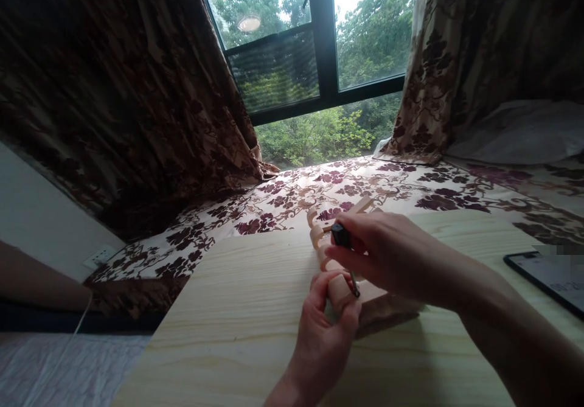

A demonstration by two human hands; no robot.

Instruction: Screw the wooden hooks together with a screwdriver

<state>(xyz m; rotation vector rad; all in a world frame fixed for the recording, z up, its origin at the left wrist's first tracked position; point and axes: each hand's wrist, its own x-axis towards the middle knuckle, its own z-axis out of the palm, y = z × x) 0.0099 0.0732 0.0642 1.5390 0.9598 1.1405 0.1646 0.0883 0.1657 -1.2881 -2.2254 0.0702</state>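
My right hand (374, 243) is closed around the black handle of a screwdriver (340, 235), whose metal shaft points down toward me. Its tip meets a small dark spot, perhaps a screw head, at the edge of a rounded wooden piece (338, 290). The fingers and thumb of my left hand (326, 316) grip that rounded piece from both sides. It belongs to, or lies against, a pale wooden assembly (381, 300) with more curved parts in a row behind it. My right hand hides much of the assembly.
A light wooden board (237, 309) lies under the work. At its right edge rests a phone (547, 279) with its screen lit. Beyond are a floral-covered ledge (292, 197), patterned curtains (137, 78) and a window (322, 36). A wall socket (99, 257) is at the left.
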